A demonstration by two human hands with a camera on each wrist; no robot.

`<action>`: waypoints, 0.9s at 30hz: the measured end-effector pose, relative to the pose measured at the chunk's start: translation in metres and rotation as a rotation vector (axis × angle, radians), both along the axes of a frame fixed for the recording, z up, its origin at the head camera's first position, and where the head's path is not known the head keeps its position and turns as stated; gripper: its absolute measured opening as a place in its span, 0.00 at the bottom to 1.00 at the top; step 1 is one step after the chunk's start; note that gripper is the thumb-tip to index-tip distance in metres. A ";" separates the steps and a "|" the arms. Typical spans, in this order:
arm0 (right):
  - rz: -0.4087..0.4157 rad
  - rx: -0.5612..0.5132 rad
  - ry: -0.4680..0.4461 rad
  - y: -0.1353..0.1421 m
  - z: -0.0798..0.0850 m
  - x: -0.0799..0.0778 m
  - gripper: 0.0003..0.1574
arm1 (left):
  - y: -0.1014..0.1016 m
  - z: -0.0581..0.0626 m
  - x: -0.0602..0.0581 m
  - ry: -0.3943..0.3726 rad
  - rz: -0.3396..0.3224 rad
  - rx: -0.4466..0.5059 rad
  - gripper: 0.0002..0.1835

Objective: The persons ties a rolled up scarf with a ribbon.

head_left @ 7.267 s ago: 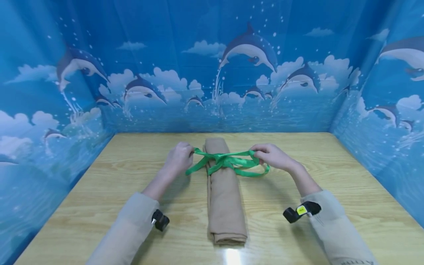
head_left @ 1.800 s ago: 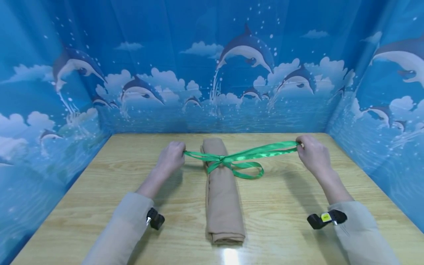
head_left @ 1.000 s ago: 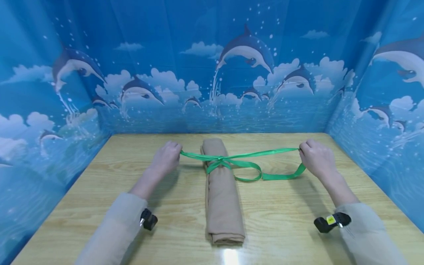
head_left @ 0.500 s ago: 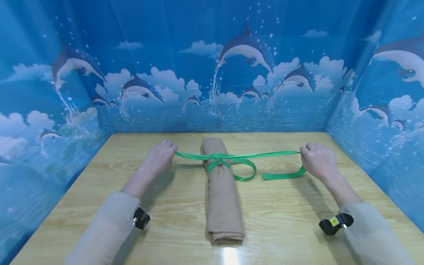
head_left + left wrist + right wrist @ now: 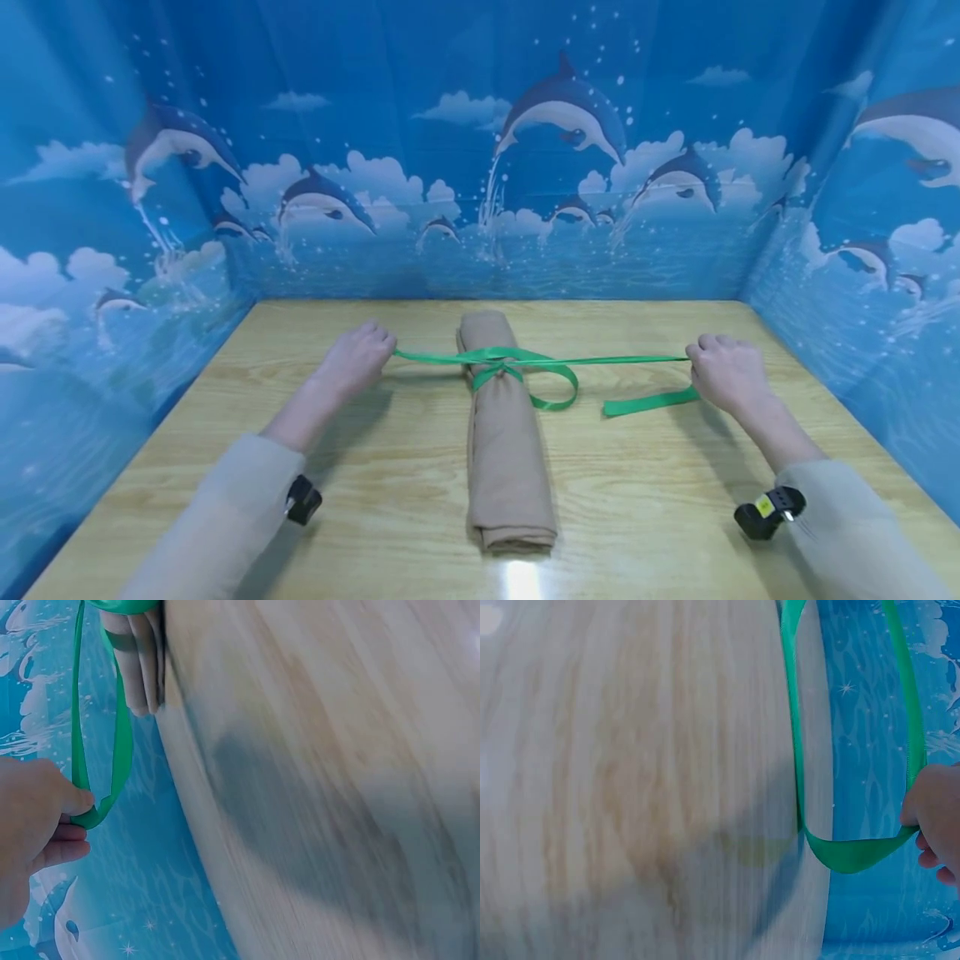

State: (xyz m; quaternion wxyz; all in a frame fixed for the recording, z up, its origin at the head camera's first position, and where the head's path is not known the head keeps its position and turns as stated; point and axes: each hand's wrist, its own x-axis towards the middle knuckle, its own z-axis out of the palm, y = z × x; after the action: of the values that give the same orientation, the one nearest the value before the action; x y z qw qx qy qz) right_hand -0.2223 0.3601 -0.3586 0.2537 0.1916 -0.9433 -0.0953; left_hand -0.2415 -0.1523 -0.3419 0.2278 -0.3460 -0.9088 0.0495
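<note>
A long folded bundle of tan cloth point(image 5: 512, 467) lies lengthwise on the table. Green ribbon point(image 5: 615, 361) is tied round its far part, with a knot on top. To the left of the bundle my left hand point(image 5: 356, 358) pinches a loop of this ribbon; the left wrist view shows the loop point(image 5: 121, 742) bent between thumb and fingers. Out to the right, my right hand point(image 5: 727, 372) pinches the other side, stretched nearly straight from the knot. A loose tail point(image 5: 855, 856) hangs from that hand towards the table. One more ribbon loop point(image 5: 576, 387) rests right of the knot.
The wooden table point(image 5: 630, 517) reaches back to a blue dolphin-print curtain point(image 5: 420, 150), which also closes both sides. Dark wrist cameras are strapped over both sleeves point(image 5: 232, 492). Light glares off the table near the bundle's front end.
Both hands have moved apart, the left leftward and the right rightward. The right-hand strands have drawn out taut and thin, the knot looks tighter, and a ribbon tail has dropped below the right hand.
</note>
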 end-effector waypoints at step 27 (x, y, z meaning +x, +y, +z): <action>-0.121 -0.012 -0.190 0.018 -0.010 0.006 0.10 | -0.013 -0.018 0.000 -0.252 0.022 -0.090 0.12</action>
State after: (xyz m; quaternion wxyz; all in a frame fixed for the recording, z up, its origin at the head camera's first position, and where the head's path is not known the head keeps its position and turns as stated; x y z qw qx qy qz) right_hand -0.2165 0.3780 -0.3688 0.1579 0.1411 -0.9735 -0.0859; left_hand -0.2414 -0.1657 -0.3600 0.0956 -0.3492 -0.9309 0.0487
